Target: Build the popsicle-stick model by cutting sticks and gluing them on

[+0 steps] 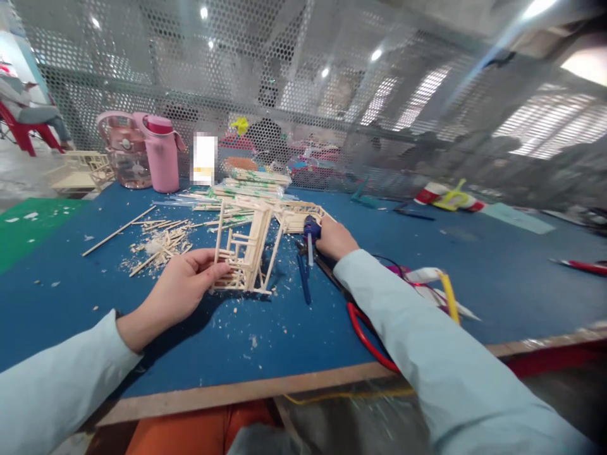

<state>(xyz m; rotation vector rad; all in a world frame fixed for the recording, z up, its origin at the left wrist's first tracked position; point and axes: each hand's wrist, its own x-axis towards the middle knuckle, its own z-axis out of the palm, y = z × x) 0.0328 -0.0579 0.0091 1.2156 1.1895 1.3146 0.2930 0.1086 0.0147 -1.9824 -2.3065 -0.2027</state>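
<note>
My left hand (190,278) pinches the lower left side of a small frame built of wooden sticks (249,246), which it holds upright over the blue table (213,354). To the right of it, my right hand (334,239) is closed on a dark blue tool, seemingly a glue gun (312,229), with a pale stick showing at its near end. A second stick-built piece (294,221) lies behind the frame, close to my right hand. A blue pen-like item (303,278) rests on the table between my hands.
Wood scraps (165,246) lie at the left, with packaged sticks (251,186) behind. A pink bottle (162,155) stands by the mesh partition. Red-handled pliers (363,335) lie under my right forearm. A person sits far left.
</note>
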